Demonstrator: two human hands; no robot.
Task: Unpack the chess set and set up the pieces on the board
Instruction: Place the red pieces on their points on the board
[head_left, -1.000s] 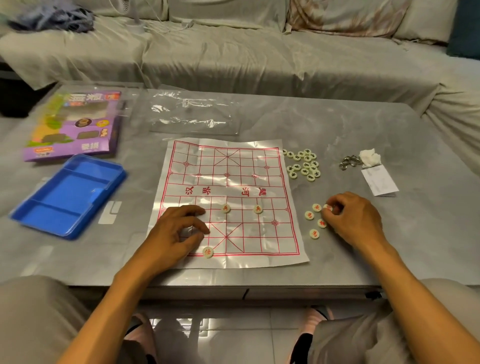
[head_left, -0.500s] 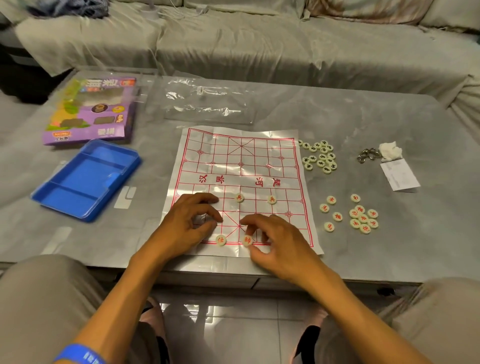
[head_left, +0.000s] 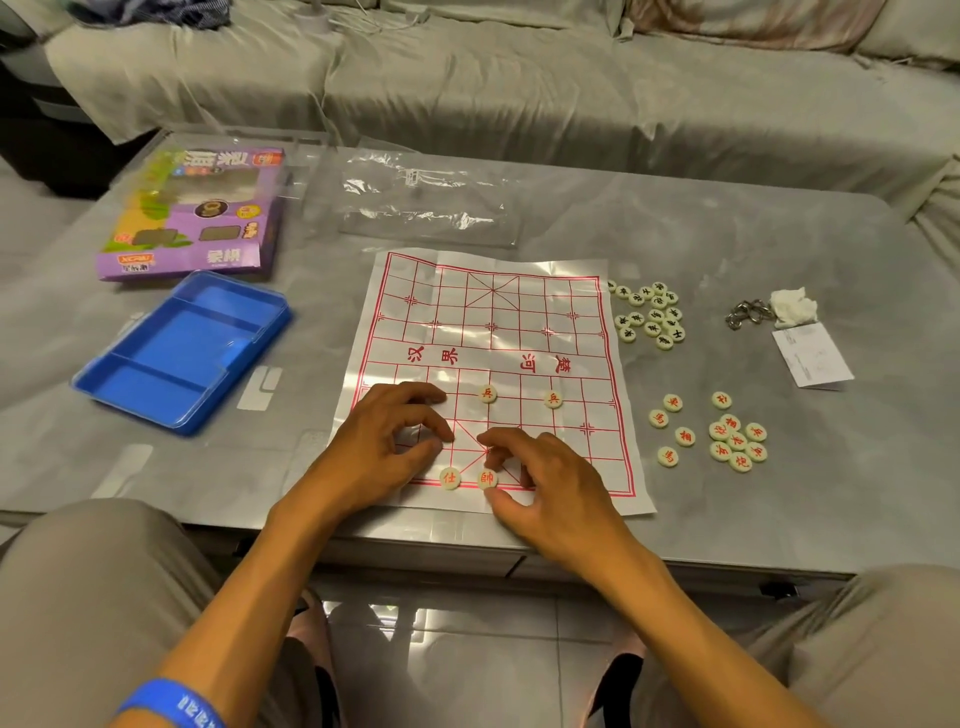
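The chess board (head_left: 493, 332), a creased sheet with red lines, lies flat in the middle of the table (head_left: 701, 249). On its near edge sit two red pieces side by side, the left piece (head_left: 450, 478) and the right piece (head_left: 487, 478). The right hand (head_left: 550, 483) pinches the right piece between thumb and forefinger. The left hand (head_left: 387, 441) rests on the board at 9 o'clock from it, fingers curled, holding nothing visible. Two pawns (head_left: 487, 394) stand at 12 o'clock. Loose red pieces (head_left: 730, 439) lie at 3 o'clock off the board, black pieces (head_left: 649, 314) at 2 o'clock, a blue tray (head_left: 182, 348) at 9 o'clock.
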